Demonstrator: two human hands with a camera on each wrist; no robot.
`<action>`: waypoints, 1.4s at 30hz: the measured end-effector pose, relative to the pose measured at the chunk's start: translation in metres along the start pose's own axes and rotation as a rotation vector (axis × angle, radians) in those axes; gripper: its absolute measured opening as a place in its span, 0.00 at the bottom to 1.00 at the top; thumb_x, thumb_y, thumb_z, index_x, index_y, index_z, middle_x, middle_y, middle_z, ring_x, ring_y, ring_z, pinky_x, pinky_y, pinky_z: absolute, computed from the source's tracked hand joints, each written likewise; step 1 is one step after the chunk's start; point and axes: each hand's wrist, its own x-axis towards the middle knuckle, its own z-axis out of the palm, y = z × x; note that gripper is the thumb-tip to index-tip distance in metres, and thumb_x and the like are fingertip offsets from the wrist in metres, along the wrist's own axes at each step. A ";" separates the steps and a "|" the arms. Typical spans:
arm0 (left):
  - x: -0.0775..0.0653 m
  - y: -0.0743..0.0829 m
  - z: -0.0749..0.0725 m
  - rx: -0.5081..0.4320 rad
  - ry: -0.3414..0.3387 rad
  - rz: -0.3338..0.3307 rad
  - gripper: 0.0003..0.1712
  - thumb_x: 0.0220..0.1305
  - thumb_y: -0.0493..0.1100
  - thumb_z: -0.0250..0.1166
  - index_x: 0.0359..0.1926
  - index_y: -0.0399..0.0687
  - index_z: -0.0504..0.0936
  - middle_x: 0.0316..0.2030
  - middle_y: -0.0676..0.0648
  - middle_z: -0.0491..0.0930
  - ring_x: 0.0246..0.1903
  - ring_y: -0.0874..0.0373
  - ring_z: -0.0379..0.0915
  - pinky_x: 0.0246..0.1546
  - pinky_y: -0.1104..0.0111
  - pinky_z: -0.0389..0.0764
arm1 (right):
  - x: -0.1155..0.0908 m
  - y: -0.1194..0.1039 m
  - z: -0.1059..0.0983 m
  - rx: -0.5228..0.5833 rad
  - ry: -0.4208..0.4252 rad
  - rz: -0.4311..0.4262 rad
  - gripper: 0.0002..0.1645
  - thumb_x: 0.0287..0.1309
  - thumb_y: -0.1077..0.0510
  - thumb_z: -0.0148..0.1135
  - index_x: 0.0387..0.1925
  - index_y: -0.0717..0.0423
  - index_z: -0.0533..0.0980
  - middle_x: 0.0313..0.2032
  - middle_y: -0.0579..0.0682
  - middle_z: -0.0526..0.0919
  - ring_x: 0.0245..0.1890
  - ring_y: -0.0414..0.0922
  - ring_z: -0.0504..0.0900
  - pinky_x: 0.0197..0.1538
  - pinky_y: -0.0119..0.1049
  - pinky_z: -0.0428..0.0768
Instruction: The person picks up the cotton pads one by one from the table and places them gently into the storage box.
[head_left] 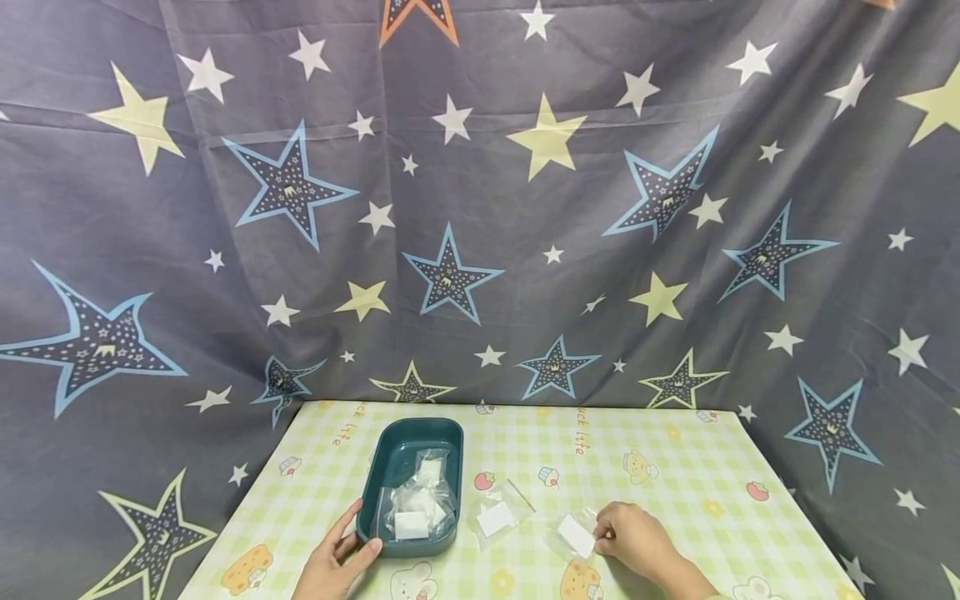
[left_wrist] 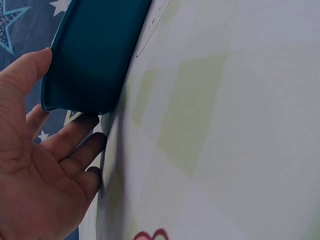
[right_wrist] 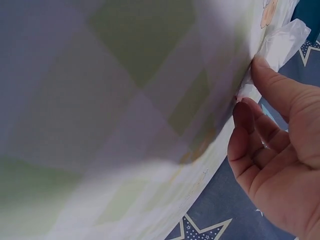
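Note:
A dark teal rectangular tray (head_left: 417, 429) sits on the table's left half, with several clear plastic bags (head_left: 422, 498) holding white pieces inside it. My left hand (head_left: 337, 556) grips the tray's near left corner, thumb on the near wall and fingers along the left side; the left wrist view shows that hand (left_wrist: 47, 165) at the tray's end (left_wrist: 95, 55). To the right, my right hand (head_left: 636, 537) pinches the edge of a small zip bag (head_left: 576, 535) with a white piece in it. The right wrist view shows this bag (right_wrist: 285, 42) by the thumb. Another such bag (head_left: 495, 518) lies between tray and right hand.
A green and white checked cloth (head_left: 675, 467) with cartoon prints covers the table. Dark grey star-patterned curtains (head_left: 480, 208) hang behind the table and along both its sides.

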 end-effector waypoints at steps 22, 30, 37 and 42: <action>-0.001 0.002 0.000 -0.023 0.009 -0.004 0.58 0.61 0.64 0.79 0.84 0.52 0.61 0.66 0.25 0.78 0.69 0.31 0.76 0.65 0.42 0.81 | 0.008 -0.004 -0.004 0.168 0.057 0.064 0.07 0.59 0.58 0.79 0.29 0.46 0.86 0.26 0.38 0.82 0.25 0.30 0.72 0.28 0.27 0.74; 0.000 0.000 0.000 -0.024 0.005 -0.001 0.58 0.61 0.64 0.78 0.84 0.52 0.61 0.66 0.26 0.79 0.68 0.32 0.77 0.64 0.43 0.82 | 0.016 -0.013 -0.006 0.222 0.150 0.069 0.06 0.56 0.59 0.80 0.29 0.47 0.87 0.26 0.38 0.83 0.25 0.29 0.72 0.30 0.26 0.75; 0.000 -0.003 -0.001 -0.033 0.006 0.014 0.56 0.63 0.63 0.77 0.84 0.53 0.61 0.65 0.26 0.80 0.68 0.33 0.78 0.63 0.46 0.84 | 0.025 -0.022 -0.007 0.316 0.163 0.121 0.04 0.60 0.57 0.79 0.32 0.48 0.88 0.28 0.41 0.87 0.25 0.32 0.74 0.30 0.27 0.75; 0.000 -0.001 -0.001 -0.040 0.008 0.012 0.56 0.63 0.63 0.77 0.84 0.52 0.62 0.66 0.26 0.79 0.68 0.32 0.77 0.62 0.46 0.85 | 0.032 -0.030 -0.006 0.365 0.175 0.160 0.03 0.61 0.55 0.79 0.32 0.48 0.89 0.29 0.41 0.88 0.26 0.34 0.74 0.30 0.27 0.75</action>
